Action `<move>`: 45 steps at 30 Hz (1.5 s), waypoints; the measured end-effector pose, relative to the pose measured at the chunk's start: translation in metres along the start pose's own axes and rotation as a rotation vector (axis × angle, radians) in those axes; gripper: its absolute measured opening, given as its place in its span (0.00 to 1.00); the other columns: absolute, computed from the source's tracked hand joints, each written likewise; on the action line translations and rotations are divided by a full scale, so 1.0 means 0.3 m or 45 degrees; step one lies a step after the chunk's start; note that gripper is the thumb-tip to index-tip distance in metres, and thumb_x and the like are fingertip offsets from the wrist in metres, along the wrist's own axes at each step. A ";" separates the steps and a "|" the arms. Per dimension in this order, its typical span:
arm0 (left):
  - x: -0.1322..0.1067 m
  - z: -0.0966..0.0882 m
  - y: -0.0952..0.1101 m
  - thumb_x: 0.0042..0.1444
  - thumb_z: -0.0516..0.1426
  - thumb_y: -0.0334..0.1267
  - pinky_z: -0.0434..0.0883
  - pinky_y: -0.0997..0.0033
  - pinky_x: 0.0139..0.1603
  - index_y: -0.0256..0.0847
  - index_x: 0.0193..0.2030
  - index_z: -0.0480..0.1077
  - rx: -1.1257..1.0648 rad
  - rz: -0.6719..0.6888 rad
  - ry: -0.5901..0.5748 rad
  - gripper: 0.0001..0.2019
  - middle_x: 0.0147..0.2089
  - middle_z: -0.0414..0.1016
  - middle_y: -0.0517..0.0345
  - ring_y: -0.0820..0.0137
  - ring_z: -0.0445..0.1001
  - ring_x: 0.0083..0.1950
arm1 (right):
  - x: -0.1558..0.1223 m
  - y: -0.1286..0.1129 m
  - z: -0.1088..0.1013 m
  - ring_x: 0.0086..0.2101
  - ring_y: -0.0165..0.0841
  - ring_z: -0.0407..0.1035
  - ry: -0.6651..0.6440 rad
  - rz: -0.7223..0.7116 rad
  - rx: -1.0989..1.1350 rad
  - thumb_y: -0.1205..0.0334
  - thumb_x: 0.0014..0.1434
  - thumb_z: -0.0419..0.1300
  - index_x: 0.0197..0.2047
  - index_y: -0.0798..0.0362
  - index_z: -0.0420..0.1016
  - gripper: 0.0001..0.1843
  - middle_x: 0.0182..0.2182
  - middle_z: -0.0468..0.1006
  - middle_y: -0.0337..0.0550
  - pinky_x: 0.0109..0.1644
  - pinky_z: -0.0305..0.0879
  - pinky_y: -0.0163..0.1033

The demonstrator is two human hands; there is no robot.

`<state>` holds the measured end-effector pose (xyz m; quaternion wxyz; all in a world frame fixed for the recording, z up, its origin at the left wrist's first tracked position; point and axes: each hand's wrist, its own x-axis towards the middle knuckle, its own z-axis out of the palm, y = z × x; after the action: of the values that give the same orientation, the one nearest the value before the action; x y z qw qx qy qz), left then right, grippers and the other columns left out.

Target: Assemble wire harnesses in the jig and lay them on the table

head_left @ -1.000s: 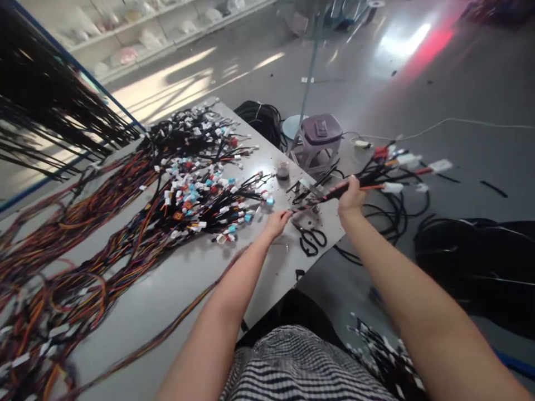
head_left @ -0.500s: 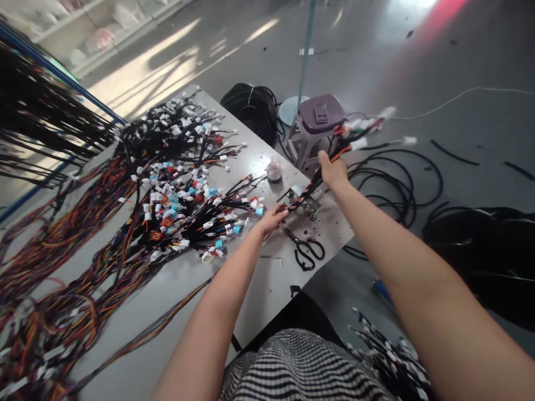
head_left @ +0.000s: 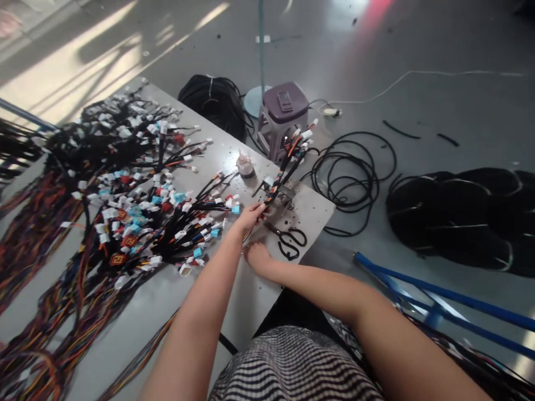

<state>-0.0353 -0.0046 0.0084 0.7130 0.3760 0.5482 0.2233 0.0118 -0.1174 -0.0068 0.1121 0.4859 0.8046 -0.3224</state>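
My left hand (head_left: pixel 251 214) is closed in a pinch on a thin wire harness (head_left: pixel 288 159) whose white and red connectors point away over the table's far edge. My right hand (head_left: pixel 257 257) rests low on the grey table (head_left: pixel 167 301), right beside my left forearm, and its fingers are tucked out of sight behind that arm. Black-handled scissors (head_left: pixel 290 242) lie just right of both hands. A small metal fixture (head_left: pixel 282 195) sits under the held harness.
A big pile of harnesses with white, blue and red connectors (head_left: pixel 142 206) covers the table's left. A small bottle (head_left: pixel 244 165) stands near the far edge. On the floor are a purple stool (head_left: pixel 284 111), black cable coils (head_left: pixel 353 172) and a blue frame (head_left: pixel 438 301).
My right hand let go of the harness's far end and came back down to the table beside my left arm. My left hand still grips the harness. The view has swung right and down.
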 end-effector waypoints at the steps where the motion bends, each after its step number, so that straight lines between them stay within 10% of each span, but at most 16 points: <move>1: 0.001 0.000 0.004 0.53 0.63 0.49 0.54 0.79 0.21 0.35 0.42 0.76 0.001 -0.009 -0.012 0.18 0.41 0.80 0.48 0.75 0.70 0.27 | -0.004 0.014 0.004 0.47 0.41 0.70 -0.011 0.005 0.000 0.77 0.63 0.47 0.50 0.66 0.74 0.18 0.45 0.76 0.60 0.50 0.67 0.44; 10: -0.009 0.012 0.005 0.51 0.64 0.52 0.59 0.78 0.23 0.35 0.37 0.75 0.023 -0.015 0.059 0.19 0.41 0.80 0.47 0.72 0.72 0.29 | -0.132 -0.009 0.075 0.49 0.49 0.66 0.038 -0.063 0.049 0.59 0.60 0.60 0.51 0.65 0.73 0.20 0.48 0.72 0.62 0.45 0.72 0.49; 17: -0.007 0.016 -0.002 0.55 0.62 0.49 0.61 0.77 0.25 0.35 0.37 0.75 0.057 -0.022 0.077 0.16 0.41 0.79 0.49 0.73 0.72 0.31 | -0.072 -0.063 0.115 0.46 0.46 0.71 -0.099 -0.064 0.034 0.80 0.58 0.49 0.49 0.69 0.74 0.19 0.44 0.75 0.66 0.46 0.71 0.47; 26: 0.004 0.028 -0.014 0.55 0.62 0.49 0.52 0.79 0.21 0.33 0.38 0.75 -0.057 -0.042 0.085 0.17 0.37 0.80 0.48 0.80 0.63 0.21 | -0.186 0.122 0.067 0.43 0.39 0.73 -0.085 0.155 0.446 0.62 0.66 0.51 0.48 0.56 0.79 0.17 0.43 0.80 0.50 0.45 0.68 0.38; 32: -0.005 0.037 -0.023 0.54 0.63 0.46 0.54 0.78 0.23 0.35 0.40 0.75 -0.114 -0.014 0.133 0.15 0.40 0.80 0.49 0.77 0.68 0.27 | -0.414 0.328 -0.013 0.31 0.36 0.70 0.437 0.471 1.242 0.47 0.59 0.52 0.40 0.58 0.82 0.25 0.25 0.75 0.43 0.35 0.65 0.36; 37: 0.001 0.046 -0.023 0.52 0.64 0.46 0.51 0.77 0.21 0.33 0.38 0.75 -0.146 0.014 0.190 0.16 0.34 0.78 0.50 0.80 0.60 0.21 | -0.454 0.391 -0.091 0.23 0.35 0.64 0.969 0.733 1.303 0.41 0.53 0.55 0.38 0.58 0.83 0.28 0.17 0.64 0.38 0.26 0.61 0.36; 45: 0.000 0.068 -0.034 0.50 0.64 0.48 0.48 0.77 0.20 0.34 0.29 0.70 -0.184 0.082 0.232 0.16 0.26 0.73 0.57 0.81 0.53 0.20 | -0.445 0.376 -0.062 0.23 0.35 0.62 0.997 0.687 1.402 0.41 0.54 0.56 0.36 0.58 0.82 0.28 0.16 0.63 0.39 0.25 0.59 0.36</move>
<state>-0.0170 -0.0168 0.0027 0.6778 0.3191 0.5808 0.3184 0.1776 -0.1645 0.0272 -0.3692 0.7333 0.3590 -0.4441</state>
